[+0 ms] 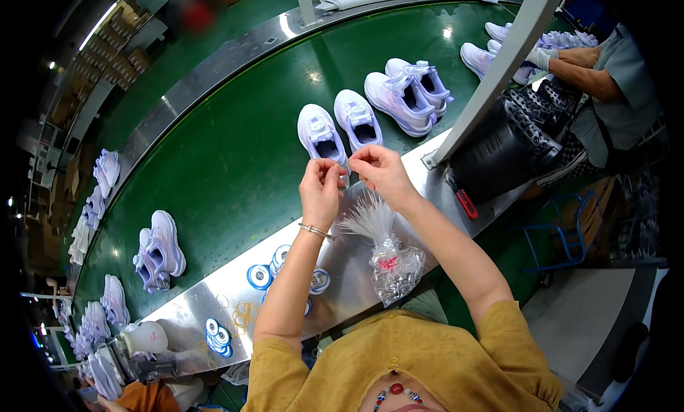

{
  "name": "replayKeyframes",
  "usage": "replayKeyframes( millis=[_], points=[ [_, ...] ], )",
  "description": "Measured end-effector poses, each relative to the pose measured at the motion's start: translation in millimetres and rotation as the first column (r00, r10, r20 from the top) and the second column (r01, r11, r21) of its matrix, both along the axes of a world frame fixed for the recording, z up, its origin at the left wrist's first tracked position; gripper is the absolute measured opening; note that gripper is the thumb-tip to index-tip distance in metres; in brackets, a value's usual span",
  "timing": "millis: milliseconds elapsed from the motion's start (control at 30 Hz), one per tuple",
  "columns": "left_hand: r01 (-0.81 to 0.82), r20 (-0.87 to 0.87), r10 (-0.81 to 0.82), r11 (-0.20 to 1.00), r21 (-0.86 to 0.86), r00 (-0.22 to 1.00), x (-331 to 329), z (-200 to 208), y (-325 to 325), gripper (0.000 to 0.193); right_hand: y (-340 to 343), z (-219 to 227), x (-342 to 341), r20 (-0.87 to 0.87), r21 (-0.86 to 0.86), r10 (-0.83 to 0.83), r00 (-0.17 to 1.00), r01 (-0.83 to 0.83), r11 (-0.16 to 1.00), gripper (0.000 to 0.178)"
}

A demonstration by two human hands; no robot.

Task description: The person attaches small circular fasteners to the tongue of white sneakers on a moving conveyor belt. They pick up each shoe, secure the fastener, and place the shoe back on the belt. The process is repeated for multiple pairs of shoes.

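Observation:
My left hand [319, 193] and my right hand [383, 174] are raised close together, each with fingertips pinched. Whatever lies between the fingers is too small to make out. Just beyond them a white-and-lilac sneaker [318, 131] stands on the green belt, partly covered by the hands. Its mate, another sneaker [353, 111], sits close beside it. Below my right hand a clear plastic bag [399, 271] lies on the metal ledge, thin clear strands fanning out of its top. Round blue-and-white tags [259, 276] lie by my left forearm, partly hidden by it.
More sneakers [402, 102] stand to the right; another pair [160, 249] is at the left. Yellow rubber bands [245, 314] and more round tags [218, 336] lie on the metal ledge [196, 294]. A grey post [491, 81] rises beside a black bin [491, 152]. A gloved co-worker [605, 84] stands right.

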State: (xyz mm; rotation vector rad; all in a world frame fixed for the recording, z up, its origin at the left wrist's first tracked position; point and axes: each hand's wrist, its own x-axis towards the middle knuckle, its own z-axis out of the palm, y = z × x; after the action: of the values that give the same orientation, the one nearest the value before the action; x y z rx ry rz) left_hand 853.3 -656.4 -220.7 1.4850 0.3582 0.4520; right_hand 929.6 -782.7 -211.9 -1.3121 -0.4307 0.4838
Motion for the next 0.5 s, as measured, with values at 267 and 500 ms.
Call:
replayKeyframes(
  millis=[267,500],
  points=[
    [-0.024,0.111,0.022,1.000,0.019,0.994,-10.6,-8.0,18.3,0.013,-3.3,-1.3,6.2,-0.099,0.131,0.057,0.993,-0.044,0.990,0.008],
    [0.042,0.126,-0.082,0.956,0.292,0.989,-15.6,-18.4,29.0,0.027,-0.1,-5.1,8.0,0.015,-0.080,0.153,0.988,-0.152,0.985,0.006]
  ],
)
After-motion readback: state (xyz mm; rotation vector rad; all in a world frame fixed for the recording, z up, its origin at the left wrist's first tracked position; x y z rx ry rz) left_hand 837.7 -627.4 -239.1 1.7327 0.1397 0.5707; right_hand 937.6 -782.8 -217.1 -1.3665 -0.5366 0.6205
